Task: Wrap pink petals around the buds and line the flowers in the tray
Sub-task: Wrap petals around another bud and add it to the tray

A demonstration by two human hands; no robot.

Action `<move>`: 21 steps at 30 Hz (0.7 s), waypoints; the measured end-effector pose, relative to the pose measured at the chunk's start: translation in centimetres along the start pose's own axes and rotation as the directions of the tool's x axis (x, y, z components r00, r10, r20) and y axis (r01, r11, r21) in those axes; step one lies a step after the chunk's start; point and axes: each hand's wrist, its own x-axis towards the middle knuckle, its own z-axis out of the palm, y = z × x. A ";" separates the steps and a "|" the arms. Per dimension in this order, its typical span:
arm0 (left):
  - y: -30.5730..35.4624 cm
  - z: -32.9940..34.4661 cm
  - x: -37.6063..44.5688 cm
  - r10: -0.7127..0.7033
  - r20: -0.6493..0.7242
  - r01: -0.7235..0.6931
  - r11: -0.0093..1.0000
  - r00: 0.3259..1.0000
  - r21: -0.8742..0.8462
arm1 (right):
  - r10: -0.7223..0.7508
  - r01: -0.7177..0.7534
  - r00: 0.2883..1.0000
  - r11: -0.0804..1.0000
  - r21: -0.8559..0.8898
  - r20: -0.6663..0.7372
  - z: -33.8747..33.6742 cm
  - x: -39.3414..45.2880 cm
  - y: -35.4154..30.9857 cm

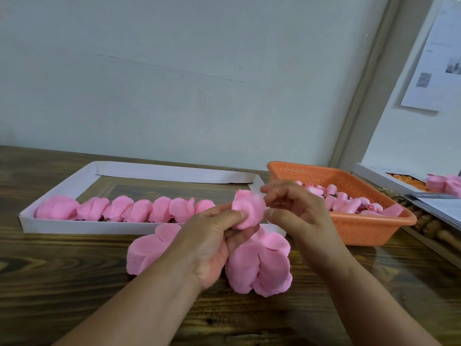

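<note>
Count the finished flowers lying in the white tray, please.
7 in one row along the tray's near wall, from the left flower to the right one; the left hand may hide more.
</note>
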 end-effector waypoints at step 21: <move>0.5 0.2 -0.7 -0.059 0.118 0.056 0.998 0.991 0.028 | 0.089 -0.127 0.986 0.944 0.305 0.138 0.2 0.3 0.8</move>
